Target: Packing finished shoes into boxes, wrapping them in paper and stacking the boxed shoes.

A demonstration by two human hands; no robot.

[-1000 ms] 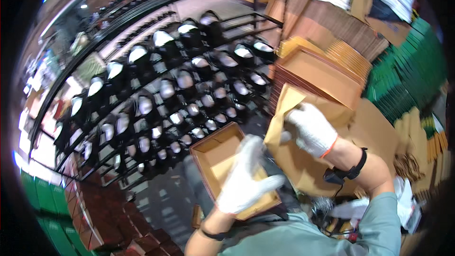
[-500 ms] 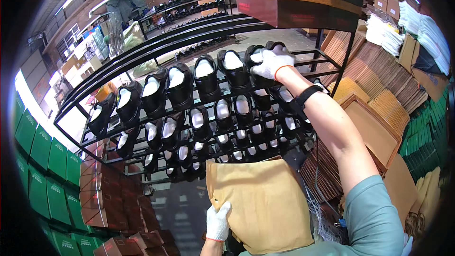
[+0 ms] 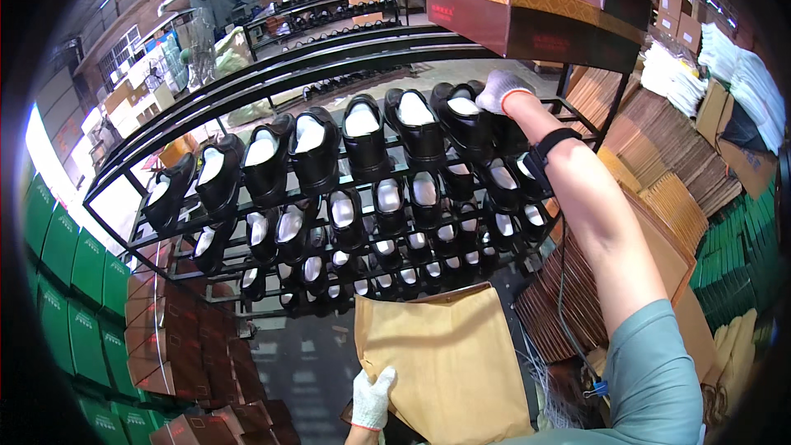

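My left hand, in a white knit glove, pinches the left edge of a large piece of tan paper close to my body. The paper could be a bag or a folded sheet; I cannot tell which. Out at the right end of the rack's top row, my gloved right hand is closed at a black shoe. Its fingertips are mostly hidden. Just left of it stands another black shoe with a white insole. More black shoes line that row, heels toward me.
A black metal rack carries several rows of shoes. Dark red boxes sit on its right top. Green boxes and brown boxes are stacked at left. Cardboard stacks and green flat boxes stand at right.
My right hand has moved slightly right, uncovering the black shoe beside it. My left hand still holds the tan paper, slightly lower in view. The view has shifted a little.
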